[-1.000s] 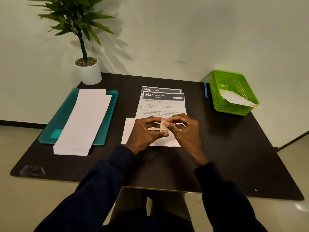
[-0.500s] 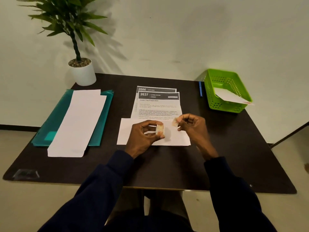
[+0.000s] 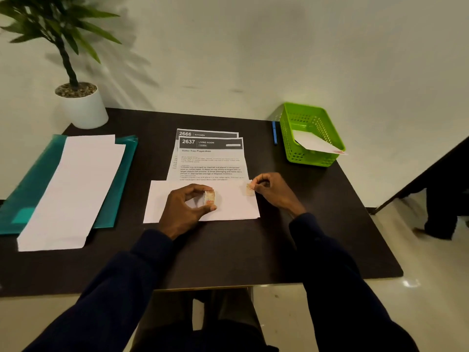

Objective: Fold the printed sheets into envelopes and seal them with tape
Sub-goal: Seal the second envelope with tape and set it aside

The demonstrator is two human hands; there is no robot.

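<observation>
The left hand (image 3: 186,208) pinches a small tape roll (image 3: 209,197) over the middle of the folded envelope (image 3: 228,208); the right hand (image 3: 272,190) pinches a torn tape piece (image 3: 250,189) at the envelope's right edge. Printed sheets (image 3: 212,158) lie just beyond the envelope (their near ends tucked under it). A green basket (image 3: 312,158) sits beyond-right, and bare table (image 3: 317,240) lies nearer and right.

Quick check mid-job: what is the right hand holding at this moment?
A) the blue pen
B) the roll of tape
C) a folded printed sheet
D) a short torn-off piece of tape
D: the right hand pinches a short piece of tape near the right end of the white envelope, while the tape roll sits in the left hand and the blue pen lies untouched beside the green basket.
</observation>
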